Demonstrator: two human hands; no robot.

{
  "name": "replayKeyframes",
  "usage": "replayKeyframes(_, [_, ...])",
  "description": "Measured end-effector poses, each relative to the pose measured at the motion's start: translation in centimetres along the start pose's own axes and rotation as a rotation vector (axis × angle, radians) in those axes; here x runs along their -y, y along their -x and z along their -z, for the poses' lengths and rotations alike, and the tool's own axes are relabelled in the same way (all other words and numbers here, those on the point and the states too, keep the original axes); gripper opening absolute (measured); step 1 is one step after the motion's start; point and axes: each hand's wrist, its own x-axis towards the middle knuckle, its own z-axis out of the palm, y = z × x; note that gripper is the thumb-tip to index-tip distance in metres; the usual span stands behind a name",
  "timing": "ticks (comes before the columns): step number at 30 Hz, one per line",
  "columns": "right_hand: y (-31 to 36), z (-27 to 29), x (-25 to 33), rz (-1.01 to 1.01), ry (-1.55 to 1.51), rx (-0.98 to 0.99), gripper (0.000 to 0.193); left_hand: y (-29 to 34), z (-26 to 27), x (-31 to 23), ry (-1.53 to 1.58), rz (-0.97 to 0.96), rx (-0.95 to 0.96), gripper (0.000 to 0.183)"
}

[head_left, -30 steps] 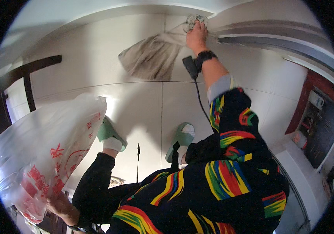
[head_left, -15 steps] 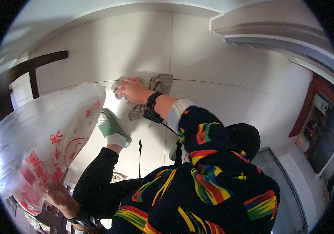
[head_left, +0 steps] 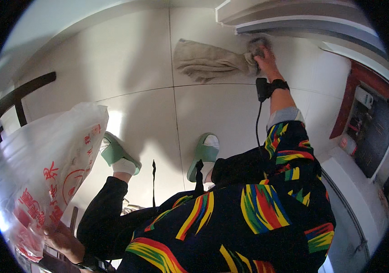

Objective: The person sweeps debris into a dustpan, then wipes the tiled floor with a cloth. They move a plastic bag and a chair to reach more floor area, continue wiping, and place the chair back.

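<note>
My right hand is stretched out to the far right, low over the tiled floor, with its fingers closed round one end of a grey-beige cloth. The rest of the cloth trails flat and creased to the left of the hand. At the lower left, my left hand grips a big clear plastic bag with red printing. The bag is puffed out, and part of that hand is hidden behind it.
Pale floor tiles meet a raised ledge at the far right. Dark wooden furniture stands at the left. My feet in green slippers are on the floor. A dark red frame is on the right.
My right hand has swept the cloth from the middle to the far right, and the cloth now trails out lengthwise. The left hand still holds the bag, slightly lower.
</note>
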Motion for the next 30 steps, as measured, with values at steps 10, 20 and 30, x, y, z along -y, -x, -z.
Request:
replayKeyframes(10, [4.1, -15.3, 8.6, -0.058, 0.320, -0.512, 0.058, 2.1, -3.4, -2.7, -0.134, -0.029, 0.190, 0.046])
replayKeyframes(20, [2.2, -26.6, 31.7, 0.849, 0.099, -0.273, 0.039, 3.1, -1.6, -1.9, 0.028, -0.125, -0.164, 0.036])
replayKeyframes(30, [19.8, -30.3, 22.4, 1.454, 0.161, 0.639, 0.020, 1.9, -2.7, -1.5, 0.197, -0.159, 0.287, 0.040])
